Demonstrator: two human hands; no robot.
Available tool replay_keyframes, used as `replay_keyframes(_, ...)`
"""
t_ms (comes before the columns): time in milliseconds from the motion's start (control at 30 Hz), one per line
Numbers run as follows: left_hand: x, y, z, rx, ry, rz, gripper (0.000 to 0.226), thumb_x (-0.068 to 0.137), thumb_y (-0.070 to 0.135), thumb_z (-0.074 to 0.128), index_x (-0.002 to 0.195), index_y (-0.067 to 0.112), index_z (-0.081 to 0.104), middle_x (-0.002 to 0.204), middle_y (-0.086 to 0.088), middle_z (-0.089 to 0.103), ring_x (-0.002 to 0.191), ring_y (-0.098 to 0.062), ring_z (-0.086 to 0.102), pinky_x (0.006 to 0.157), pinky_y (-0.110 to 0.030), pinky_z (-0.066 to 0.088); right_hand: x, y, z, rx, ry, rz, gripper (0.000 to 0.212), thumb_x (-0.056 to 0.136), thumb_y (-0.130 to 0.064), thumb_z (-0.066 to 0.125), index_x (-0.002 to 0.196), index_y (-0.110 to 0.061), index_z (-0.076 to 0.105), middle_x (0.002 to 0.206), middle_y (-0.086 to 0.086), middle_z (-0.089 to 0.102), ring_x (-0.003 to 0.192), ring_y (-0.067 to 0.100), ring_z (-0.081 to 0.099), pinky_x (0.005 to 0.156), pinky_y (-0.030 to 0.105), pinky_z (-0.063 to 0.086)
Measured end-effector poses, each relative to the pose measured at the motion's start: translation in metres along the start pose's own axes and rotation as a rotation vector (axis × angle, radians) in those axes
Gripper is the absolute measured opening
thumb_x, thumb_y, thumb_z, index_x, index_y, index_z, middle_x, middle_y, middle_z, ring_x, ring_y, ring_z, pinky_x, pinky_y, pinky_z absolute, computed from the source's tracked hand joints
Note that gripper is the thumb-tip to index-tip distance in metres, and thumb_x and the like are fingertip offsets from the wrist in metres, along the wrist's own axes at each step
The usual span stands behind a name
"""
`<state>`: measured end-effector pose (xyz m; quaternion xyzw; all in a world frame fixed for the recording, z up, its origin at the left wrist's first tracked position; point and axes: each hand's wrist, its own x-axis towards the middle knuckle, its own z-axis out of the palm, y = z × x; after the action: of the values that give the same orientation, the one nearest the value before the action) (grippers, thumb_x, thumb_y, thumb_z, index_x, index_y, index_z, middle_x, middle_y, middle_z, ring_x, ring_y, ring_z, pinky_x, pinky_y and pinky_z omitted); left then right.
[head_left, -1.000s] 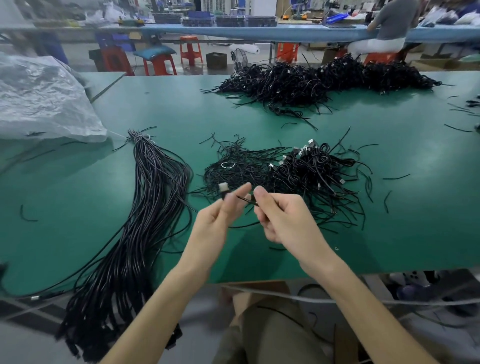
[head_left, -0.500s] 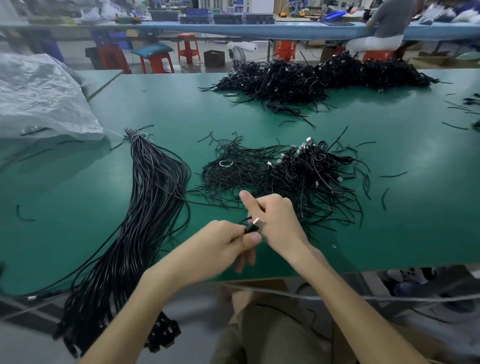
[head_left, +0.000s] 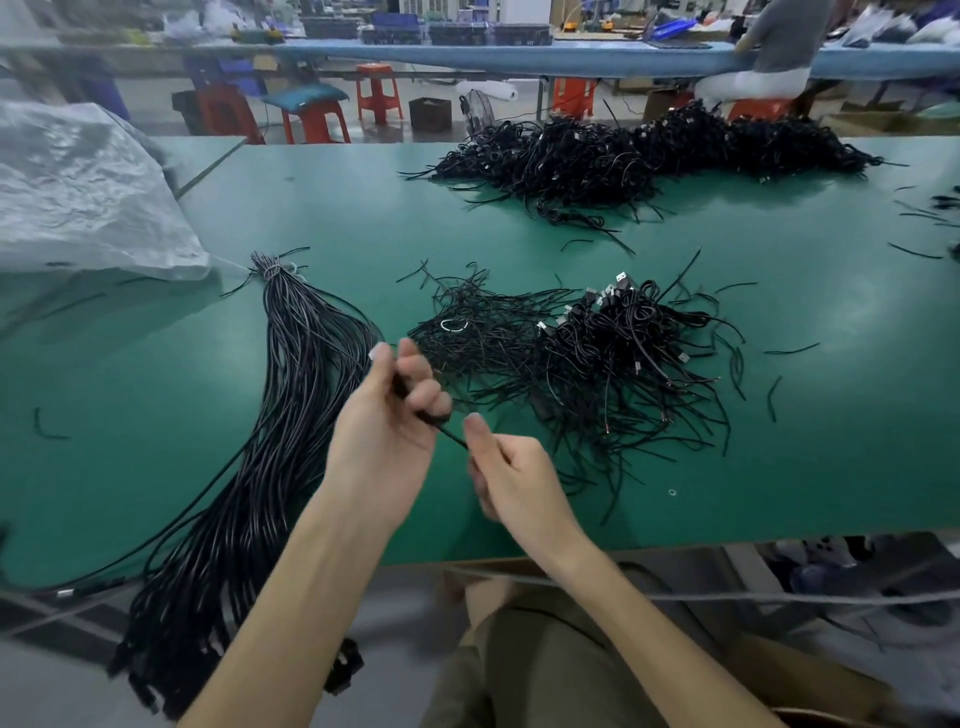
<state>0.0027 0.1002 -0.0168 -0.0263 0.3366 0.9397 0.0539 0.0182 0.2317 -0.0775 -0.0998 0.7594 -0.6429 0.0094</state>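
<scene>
The black cable (head_left: 448, 432) runs diagonally from centre frame toward lower right. The left hand (head_left: 384, 431) grip curls around it; the right hand (head_left: 519, 483) grip pinches its lower-right end.

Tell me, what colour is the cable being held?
The cable is black; the head view shows it.

Dim even overhead light, soft shadows, motion blur, wide-angle bending at edges

Matt green bench (head_left: 519, 218); glossy black plastic-sheathed cable bundle (head_left: 291, 395); crinkled translucent plastic sheet (head_left: 88, 197); shiny metal plugs (head_left: 602, 299).
</scene>
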Motion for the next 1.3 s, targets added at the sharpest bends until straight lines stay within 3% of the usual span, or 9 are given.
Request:
replay_keyframes(100, -0.006, 0.019, -0.008, 0.286, -0.192, -0.007, 0.045, 0.106, 0.042, 0.047, 0.066, 0.022, 0.055, 0.052, 0.011, 0.032, 0.043, -0.007, 0.022, 0.045, -0.020, 0.019, 0.013, -0.004, -0.023, -0.216, 0.102, -0.067, 0.063, 0.104, -0.050, 0.048, 0.051, -0.019, 0.034, 0.044, -0.007, 0.030, 0.043, 0.011, 0.028, 0.047, 0.029, 0.023)
replay_keyframes(200, -0.012, 0.010, -0.015, 1.147, -0.387, -0.019, 0.050, 0.102, 0.048, 0.049, 0.062, 0.021, 0.061, 0.048, 0.006, 0.048, 0.040, -0.010, 0.038, 0.042, -0.018, 0.030, 0.029, -0.016, -0.037, -0.318, 0.212, -0.121, 0.067, 0.106, -0.041, 0.050, 0.047, -0.010, 0.042, 0.041, -0.006, 0.050, 0.038, 0.006, 0.041, 0.045, 0.019, 0.028)
replay_keyframes(300, -0.010, -0.011, -0.018, 1.491, -0.239, 0.168, 0.047, 0.107, 0.036, 0.049, 0.067, 0.020, 0.067, 0.060, 0.000, 0.070, 0.054, -0.020, 0.063, 0.057, -0.033, 0.050, 0.031, -0.028, -0.032, -0.350, 0.239, -0.170, 0.061, 0.106, -0.038, 0.051, 0.052, -0.010, 0.042, 0.042, -0.010, 0.046, 0.042, 0.008, 0.040, 0.048, 0.018, 0.028)
replay_keyframes(467, -0.009, -0.033, -0.010, 1.053, 0.084, 0.403, 0.042, 0.109, 0.027, 0.046, 0.071, 0.025, 0.065, 0.060, 0.022, 0.065, 0.059, 0.005, 0.058, 0.059, -0.007, 0.042, 0.015, -0.036, -0.013, -0.199, 0.183, -0.206, 0.030, 0.107, -0.028, 0.050, 0.084, -0.013, 0.062, 0.067, -0.007, 0.067, 0.055, 0.004, 0.054, 0.054, 0.016, 0.038)
replay_keyframes(667, 0.002, -0.027, 0.000, 0.420, 0.141, 0.067, 0.047, 0.110, 0.036, 0.039, 0.116, 0.002, 0.071, 0.116, -0.008, 0.076, 0.111, -0.018, 0.071, 0.092, -0.028, 0.054, -0.006, -0.024, 0.002, -0.096, 0.078, -0.201, 0.016, 0.108, -0.028, 0.047, 0.102, -0.019, 0.058, 0.064, -0.015, 0.057, 0.049, 0.005, 0.044, 0.049, 0.018, 0.032)
replay_keyframes(800, 0.006, -0.016, -0.001, -0.023, 0.073, -0.020, 0.031, 0.107, 0.036, 0.042, 0.094, 0.015, 0.061, 0.094, 0.005, 0.072, 0.073, -0.010, 0.065, 0.078, -0.025, 0.048, -0.004, -0.014, 0.004, 0.164, 0.057, -0.046, 0.020, 0.106, -0.029, 0.054, 0.096, -0.013, 0.061, 0.056, -0.006, 0.049, 0.043, 0.009, 0.038, 0.043, 0.023, 0.032)
replay_keyframes(967, 0.004, -0.016, -0.012, 0.004, -0.015, 0.006, 0.033, 0.112, 0.030, 0.033, 0.084, 0.018, 0.047, 0.074, 0.007, 0.048, 0.053, -0.007, 0.040, 0.064, -0.022, 0.044, 0.004, -0.012, -0.011, 0.094, 0.057, -0.005, 0.020, 0.100, -0.031, 0.065, 0.104, -0.014, 0.055, 0.068, -0.002, 0.062, 0.044, 0.013, 0.047, 0.046, 0.026, 0.039)
replay_keyframes(1133, 0.000, -0.020, -0.010, 0.107, -0.067, 0.037, 0.031, 0.109, 0.035, 0.036, 0.087, 0.016, 0.046, 0.075, 0.001, 0.053, 0.068, -0.014, 0.054, 0.065, -0.029, 0.055, 0.006, -0.015, -0.016, 0.056, -0.108, -0.032, 0.044, 0.097, -0.027, 0.068, 0.136, -0.039, 0.051, 0.114, -0.003, 0.063, 0.074, 0.021, 0.072, 0.059, 0.016, 0.048)
replay_keyframes(1300, -0.009, -0.031, -0.006, 0.325, -0.121, 0.036, 0.037, 0.101, 0.041, 0.046, 0.078, 0.018, 0.061, 0.082, -0.007, 0.068, 0.076, -0.020, 0.065, 0.064, -0.035, 0.049, 0.010, -0.015, -0.008, 0.127, -0.009, -0.054, 0.034, 0.090, -0.022, 0.077, 0.121, -0.030, 0.065, 0.093, -0.016, 0.070, 0.072, -0.002, 0.062, 0.064, 0.014, 0.047)
